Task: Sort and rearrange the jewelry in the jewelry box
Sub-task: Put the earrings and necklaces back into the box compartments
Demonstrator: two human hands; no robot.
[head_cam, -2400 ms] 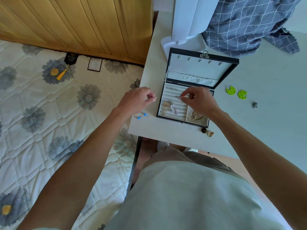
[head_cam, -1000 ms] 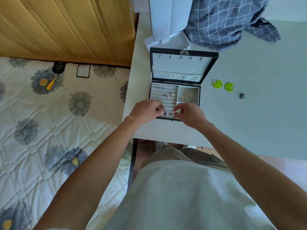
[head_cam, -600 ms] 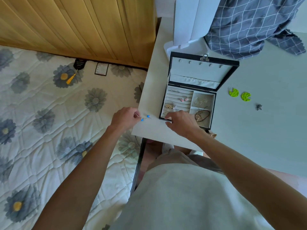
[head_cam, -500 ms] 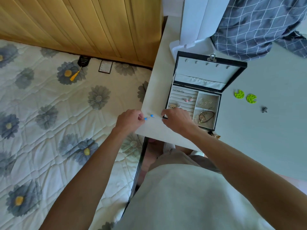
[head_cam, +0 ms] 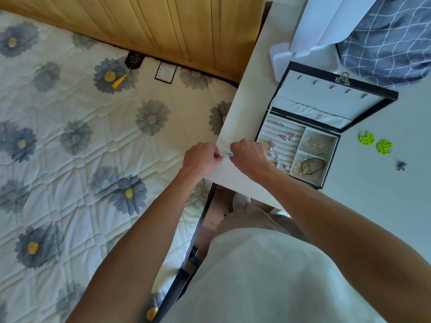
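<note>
- Both my hands are at the near left corner of the white table (head_cam: 247, 94), just left of the open jewelry box (head_cam: 300, 150).
- My right hand (head_cam: 250, 157) has its fingers curled in a narrow grip. A small blue earring (head_cam: 230, 155) shows at the fingertips and appears to be pinched there.
- My left hand (head_cam: 201, 159) is curled at the table edge with thumb and forefinger closed. I judge it holds the matching piece, though the item itself is hidden.
- Key relation: the box lies to the right of both hands, with its ribbed ring rows (head_cam: 279, 138) on the nearer side. The right hand is closer, its knuckles almost at the box's left wall.
- Judgement: the next move is a short carry rightward into the ribbed rows.
- In the box already: pink studs (head_cam: 288, 137) on the rows and a dark bracelet (head_cam: 312, 164) in the front right compartment.
- Still outside on the table: two green earrings (head_cam: 375, 143).
</note>
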